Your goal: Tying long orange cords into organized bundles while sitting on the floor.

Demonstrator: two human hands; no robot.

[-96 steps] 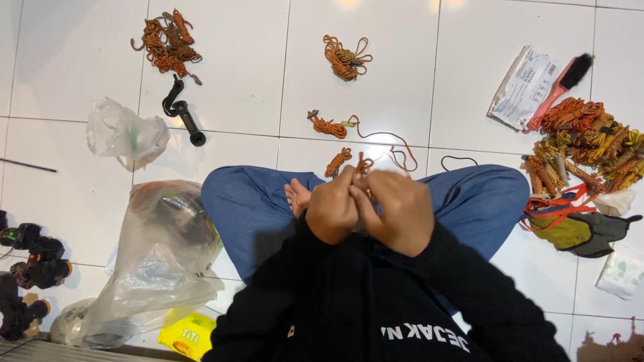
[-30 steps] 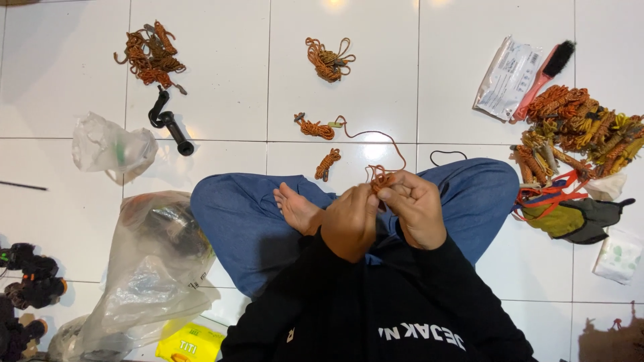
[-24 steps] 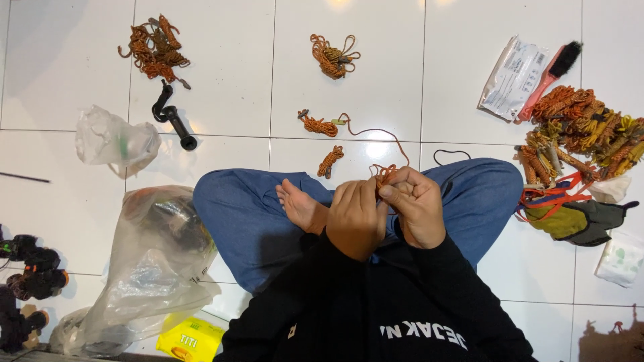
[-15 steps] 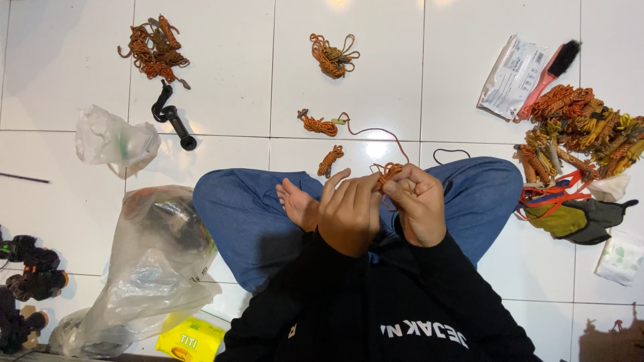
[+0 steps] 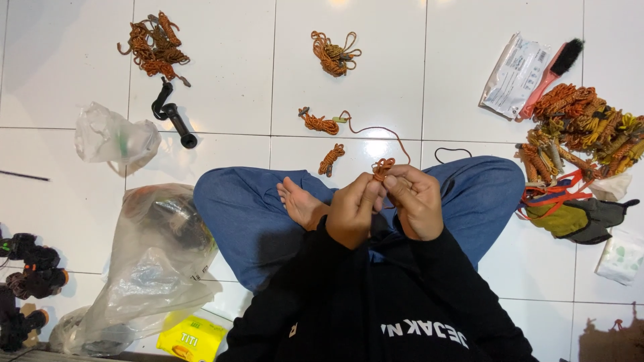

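The orange cord point(image 5: 383, 167) sits as a small partly wound coil pinched between the fingertips of both hands, above the crossed legs in blue trousers point(image 5: 469, 201). The left hand point(image 5: 352, 211) closes on the near side of the coil with thumb and forefinger; the right hand point(image 5: 416, 204) closes on the far side, fingers curled over it. A free length of the same cord runs out from the grip, away from the body, in an arc across the white tile floor point(image 5: 215, 60) to a wound orange bundle point(image 5: 319, 124), so by this view the winding is begun but not finished.

Just beyond the grip, to its left, lies a small finished bundle point(image 5: 331, 159). Further out from the grip lie a looser orange bundle point(image 5: 335, 55) and, far to the left, a heap of orange cords point(image 5: 155, 48) with a black handle point(image 5: 173, 117) beside it. Well to the right of the grip lies a large pile of orange and yellow bundles point(image 5: 583, 134), judged to be work either done or waiting; which cannot be told. A pink brush point(image 5: 553, 75) and a clear packet point(image 5: 518, 77) lie beyond that pile
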